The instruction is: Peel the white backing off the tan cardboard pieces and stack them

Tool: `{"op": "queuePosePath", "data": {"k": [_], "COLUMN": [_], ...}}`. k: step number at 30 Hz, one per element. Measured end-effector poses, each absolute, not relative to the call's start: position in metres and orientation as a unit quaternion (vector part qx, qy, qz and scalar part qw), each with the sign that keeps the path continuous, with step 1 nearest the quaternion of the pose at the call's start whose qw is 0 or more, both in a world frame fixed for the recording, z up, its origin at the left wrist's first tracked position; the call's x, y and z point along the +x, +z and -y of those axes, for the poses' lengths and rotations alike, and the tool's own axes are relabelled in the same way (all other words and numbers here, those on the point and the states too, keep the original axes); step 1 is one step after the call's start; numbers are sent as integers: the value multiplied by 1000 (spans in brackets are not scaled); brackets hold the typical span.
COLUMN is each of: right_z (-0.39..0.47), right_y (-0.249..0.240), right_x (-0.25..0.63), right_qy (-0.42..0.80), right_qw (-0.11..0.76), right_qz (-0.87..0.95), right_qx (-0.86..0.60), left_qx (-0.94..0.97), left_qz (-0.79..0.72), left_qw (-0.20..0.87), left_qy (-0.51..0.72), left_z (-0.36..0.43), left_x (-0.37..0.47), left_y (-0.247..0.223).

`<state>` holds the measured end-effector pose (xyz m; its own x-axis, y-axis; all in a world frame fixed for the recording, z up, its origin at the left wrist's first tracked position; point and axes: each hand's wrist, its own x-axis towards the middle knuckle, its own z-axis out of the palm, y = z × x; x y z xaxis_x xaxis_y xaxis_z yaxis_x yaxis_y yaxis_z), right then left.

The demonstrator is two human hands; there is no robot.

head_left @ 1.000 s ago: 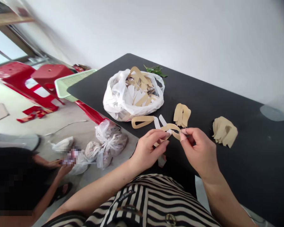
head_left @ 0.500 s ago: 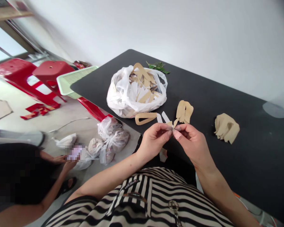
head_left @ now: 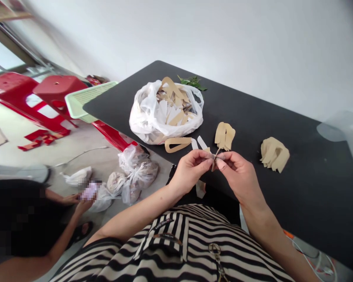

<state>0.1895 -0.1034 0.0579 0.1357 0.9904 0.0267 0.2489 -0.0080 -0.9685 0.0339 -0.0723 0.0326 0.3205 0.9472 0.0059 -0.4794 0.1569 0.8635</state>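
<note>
Over the table's near edge, my left hand (head_left: 191,172) and my right hand (head_left: 239,174) meet fingertip to fingertip. Both are pinched on a narrow tan paper strip (head_left: 214,165), mostly hidden by the fingers. Just beyond them lie a tan looped strip (head_left: 176,145) and white strips (head_left: 202,142). A small pile of folded tan strips (head_left: 224,136) rests behind my right hand, and a thicker pile (head_left: 275,154) sits farther right. To the left of these, an open white plastic bag (head_left: 142,125) is stuffed with tan and white strips (head_left: 176,103).
Green leaves (head_left: 193,82) lie on the black table (head_left: 247,109) behind the bag. Left of the table are a pale green basket (head_left: 90,98), red stools (head_left: 59,92) and tied plastic bags (head_left: 141,172) on the floor. A person in black (head_left: 17,219) sits at lower left, holding a phone.
The strip between my fingertips has turned and now shows a bit below them. Both hands stay pinched together. The whole view has shifted slightly.
</note>
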Motion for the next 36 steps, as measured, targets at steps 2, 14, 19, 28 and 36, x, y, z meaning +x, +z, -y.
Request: {"op": "queuePosePath", "data": {"k": [2, 14, 19, 28, 36], "right_z": [104, 107, 109, 110, 110], "right_y": [57, 57, 55, 54, 54], "right_x": [190, 189, 190, 191, 192], "right_qy": [397, 402, 404, 405, 403], "right_qw": [473, 478, 485, 492, 488], "right_qz": [521, 514, 512, 511, 511], "right_qx": [-589, -588, -584, -577, -582], "left_qx": [415, 427, 429, 415, 416], "left_qz": [-291, -297, -308, -281, -284], "left_qw": [697, 686, 679, 695, 692], "left_qy": [507, 509, 510, 516, 517], "left_z": [73, 75, 76, 77, 78], "left_x": [34, 34, 35, 38, 38], "left_y": [34, 33, 33, 32, 30]}}
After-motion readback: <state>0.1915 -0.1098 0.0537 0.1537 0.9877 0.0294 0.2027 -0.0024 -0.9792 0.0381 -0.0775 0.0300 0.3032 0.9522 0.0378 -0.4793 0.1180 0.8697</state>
